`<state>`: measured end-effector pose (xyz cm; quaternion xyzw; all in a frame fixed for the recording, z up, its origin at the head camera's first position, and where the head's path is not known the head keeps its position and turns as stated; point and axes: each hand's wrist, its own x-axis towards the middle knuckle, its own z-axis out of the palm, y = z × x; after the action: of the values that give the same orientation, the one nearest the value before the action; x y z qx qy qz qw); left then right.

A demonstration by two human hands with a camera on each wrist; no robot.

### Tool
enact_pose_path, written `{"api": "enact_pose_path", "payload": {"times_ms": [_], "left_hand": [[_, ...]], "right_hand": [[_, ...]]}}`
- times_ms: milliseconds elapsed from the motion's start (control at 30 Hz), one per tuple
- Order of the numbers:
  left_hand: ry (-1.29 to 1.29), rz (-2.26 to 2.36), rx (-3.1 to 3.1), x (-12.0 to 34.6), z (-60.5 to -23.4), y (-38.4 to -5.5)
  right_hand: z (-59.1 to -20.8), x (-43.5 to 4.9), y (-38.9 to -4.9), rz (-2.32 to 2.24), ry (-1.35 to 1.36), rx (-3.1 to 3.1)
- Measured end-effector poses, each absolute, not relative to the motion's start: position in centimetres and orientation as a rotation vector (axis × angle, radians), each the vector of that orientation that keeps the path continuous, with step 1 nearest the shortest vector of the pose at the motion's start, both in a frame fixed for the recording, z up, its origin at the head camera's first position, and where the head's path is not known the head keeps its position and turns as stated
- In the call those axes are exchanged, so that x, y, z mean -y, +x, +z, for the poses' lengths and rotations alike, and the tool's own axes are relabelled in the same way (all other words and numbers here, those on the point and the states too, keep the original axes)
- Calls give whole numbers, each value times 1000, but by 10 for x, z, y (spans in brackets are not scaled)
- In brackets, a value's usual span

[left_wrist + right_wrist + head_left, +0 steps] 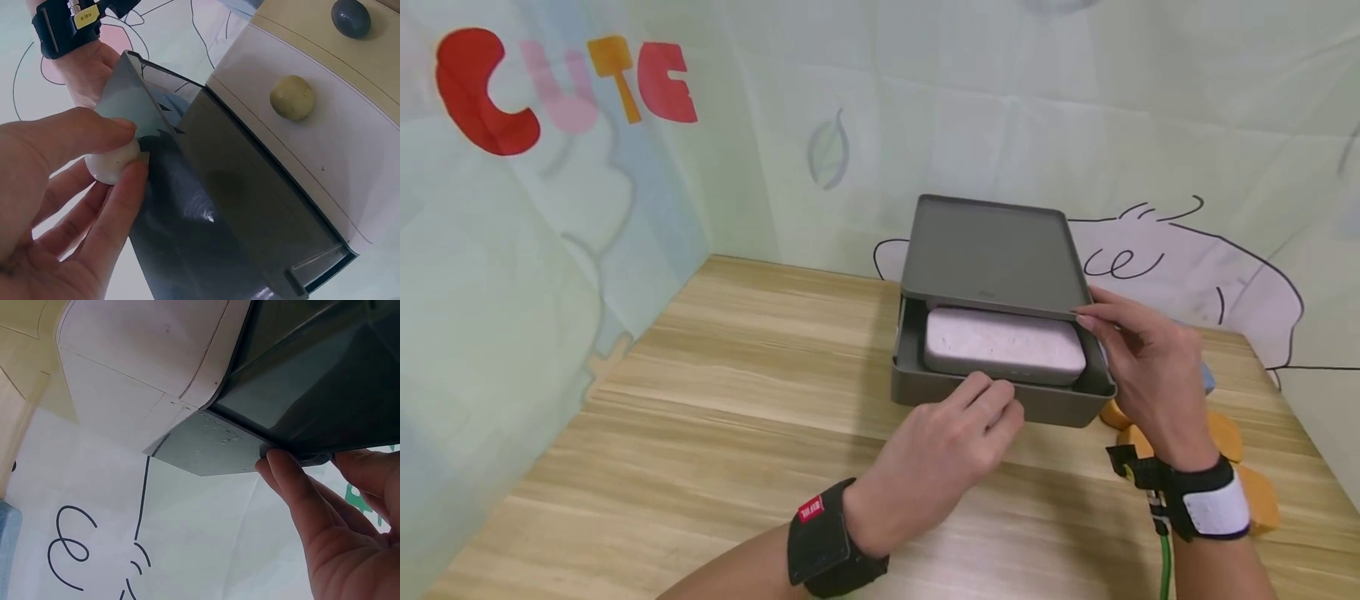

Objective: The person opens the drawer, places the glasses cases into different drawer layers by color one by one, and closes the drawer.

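A dark grey box (1056, 408) stands on the wooden table, its flat grey lid (992, 254) raised at the front and tilted back. Under the lid lies a pale, rounded block (1003, 342). My left hand (951, 437) is at the box's front wall. In the left wrist view, its thumb and fingers pinch a small white round knob (111, 165) against a dark grey panel. My right hand (1157, 367) pinches the lid's front right corner. The right wrist view has those fingers (294, 481) on the dark edge.
Several orange pieces (1258, 500) and a blue piece (1207, 379) lie by my right forearm. A printed cloth (827, 154) hangs behind the table. A yellowish ball-shaped thing (292, 97) and a dark one (351, 17) show in the left wrist view.
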<state>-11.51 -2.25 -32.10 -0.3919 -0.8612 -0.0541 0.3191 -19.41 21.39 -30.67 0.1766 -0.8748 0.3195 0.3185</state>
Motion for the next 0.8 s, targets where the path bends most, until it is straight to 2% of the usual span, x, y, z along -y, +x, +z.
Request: {"api": "enact_pose_path", "payload": {"times_ms": [800], "left_hand": [[-1028,-189,2220,22,-325,-124]], "right_hand": [[-308,-214,-196,802,534,2241]]}}
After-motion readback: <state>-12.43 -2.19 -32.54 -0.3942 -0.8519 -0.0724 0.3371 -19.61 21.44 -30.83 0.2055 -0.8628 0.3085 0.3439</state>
